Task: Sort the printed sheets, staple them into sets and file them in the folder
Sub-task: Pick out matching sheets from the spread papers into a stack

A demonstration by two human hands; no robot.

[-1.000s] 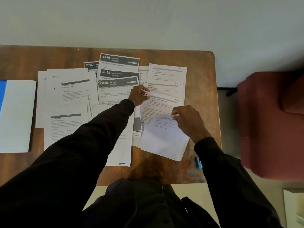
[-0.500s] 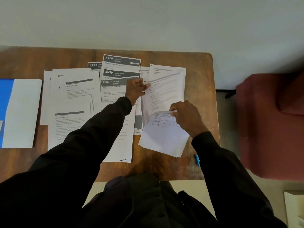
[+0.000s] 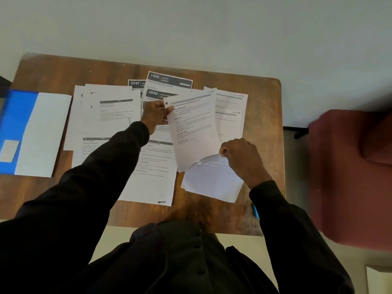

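Note:
Several printed sheets (image 3: 106,115) lie spread over the wooden table (image 3: 53,71). My left hand (image 3: 156,115) pinches the top left corner of one printed sheet (image 3: 195,128) and holds it lifted and curved above the others. My right hand (image 3: 241,158) grips the top edge of a small stack of sheets (image 3: 212,181) lying at the table's right front. Dark-headed sheets numbered 1426 (image 3: 169,79), 2747 and 2659 lie at the back. An open blue folder (image 3: 14,124) with a white sheet in it lies at the far left.
A small blue object (image 3: 255,213), partly hidden by my right sleeve, sits at the table's right front corner. A dark red armchair (image 3: 350,177) stands to the right of the table. A pale wall runs behind the table.
My left hand has lifted one sheet off the right-hand pile and drawn it up and leftward. My right hand kept its grip on the small stack. The camera view shifted right.

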